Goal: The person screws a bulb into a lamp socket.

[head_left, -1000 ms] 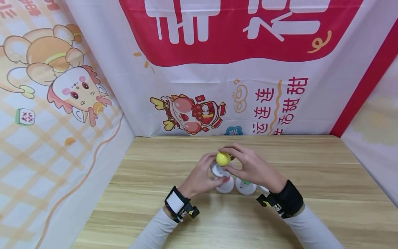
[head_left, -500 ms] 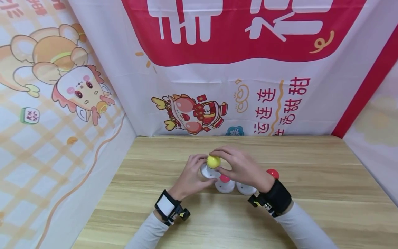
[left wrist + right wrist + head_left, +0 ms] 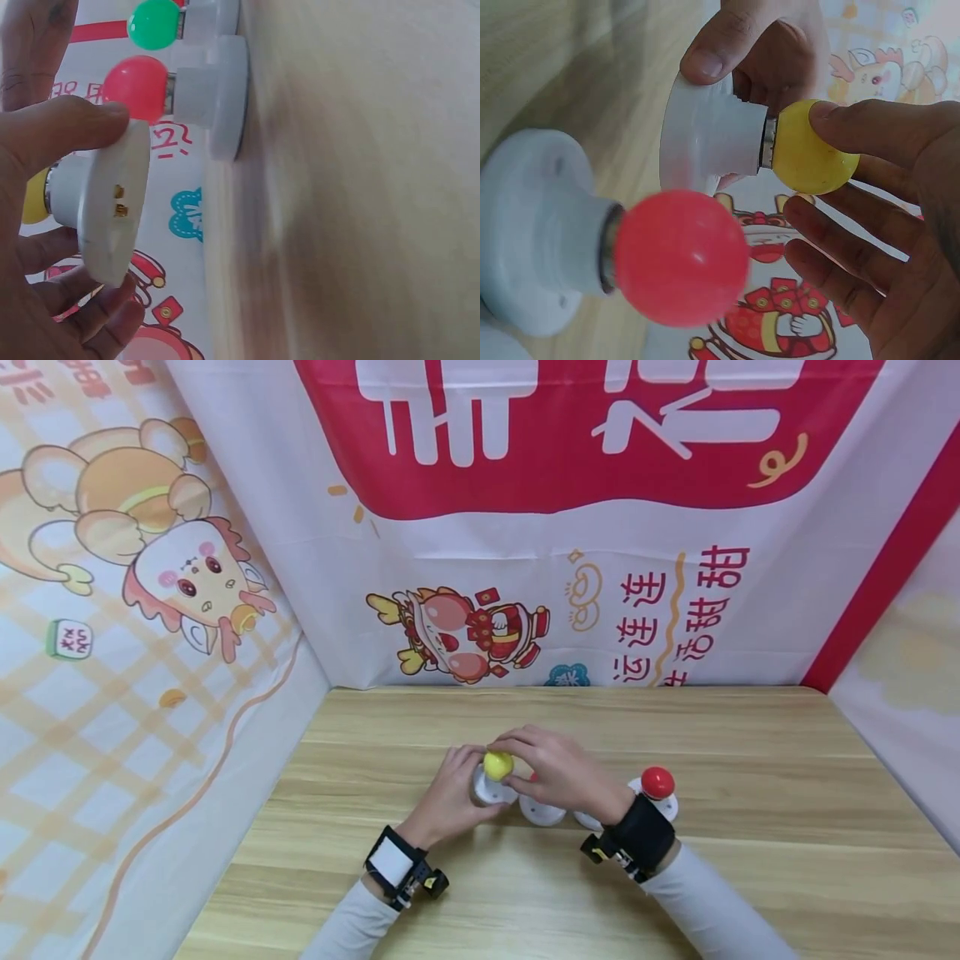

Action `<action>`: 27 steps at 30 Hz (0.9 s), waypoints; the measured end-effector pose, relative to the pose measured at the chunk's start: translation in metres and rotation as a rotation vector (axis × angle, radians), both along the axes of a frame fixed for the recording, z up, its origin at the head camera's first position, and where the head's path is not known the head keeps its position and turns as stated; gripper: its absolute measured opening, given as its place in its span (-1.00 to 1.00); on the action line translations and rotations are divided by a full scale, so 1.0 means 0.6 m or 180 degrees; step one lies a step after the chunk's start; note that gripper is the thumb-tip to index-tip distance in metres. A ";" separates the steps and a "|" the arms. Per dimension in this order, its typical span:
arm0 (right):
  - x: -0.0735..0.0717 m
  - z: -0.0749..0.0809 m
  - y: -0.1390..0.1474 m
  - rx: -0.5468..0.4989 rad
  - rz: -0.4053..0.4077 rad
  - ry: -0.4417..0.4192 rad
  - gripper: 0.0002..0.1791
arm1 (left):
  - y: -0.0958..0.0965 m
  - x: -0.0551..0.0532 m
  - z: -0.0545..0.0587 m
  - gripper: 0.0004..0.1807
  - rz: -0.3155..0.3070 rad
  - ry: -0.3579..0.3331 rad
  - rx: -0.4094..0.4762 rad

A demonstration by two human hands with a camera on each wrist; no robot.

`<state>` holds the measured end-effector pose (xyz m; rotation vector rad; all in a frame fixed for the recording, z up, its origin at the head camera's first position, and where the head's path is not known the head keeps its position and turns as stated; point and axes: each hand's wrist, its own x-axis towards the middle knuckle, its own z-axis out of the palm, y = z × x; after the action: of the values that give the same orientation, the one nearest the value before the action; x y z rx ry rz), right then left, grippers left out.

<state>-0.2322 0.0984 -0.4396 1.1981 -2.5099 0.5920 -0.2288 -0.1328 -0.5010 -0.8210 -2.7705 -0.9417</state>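
My left hand grips the round base of a white lamp holder by its edge. Brass contacts on its underside show in the left wrist view, so the base is held up off the table. A yellow light bulb sits in this holder, its metal collar still partly visible. Thumb and fingers of my right hand pinch the yellow bulb. Right beside stands another lamp holder with a pinkish-red bulb, largely covered by my right hand in the head view.
Beyond it stands a holder with a green bulb, hidden behind my right hand in the head view. Farther right, a red bulb tops another white holder. The wooden table ends at a printed cloth behind.
Both hands have moved left and slightly nearer with the yellow bulb and its holder, away from the row of holders. The red bulb at the right has come into view from behind my right arm.
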 end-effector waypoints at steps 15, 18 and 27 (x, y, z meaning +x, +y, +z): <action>-0.010 -0.036 -0.021 0.0262 -0.0050 -0.0273 -0.48 | -0.013 -0.018 -0.041 -0.02 0.0058 -0.0265 -0.0298; -0.011 -0.040 -0.022 0.0285 -0.0065 -0.0284 -0.49 | -0.015 -0.021 -0.043 -0.02 0.0074 -0.0276 -0.0343; -0.015 -0.050 -0.025 0.0411 -0.0096 -0.0281 -0.49 | -0.015 -0.021 -0.041 0.02 0.0016 -0.0419 -0.0481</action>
<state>-0.2411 0.0831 -0.4696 1.2005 -2.6714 0.4919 -0.2415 -0.1417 -0.5255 -0.7988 -2.9860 -0.8216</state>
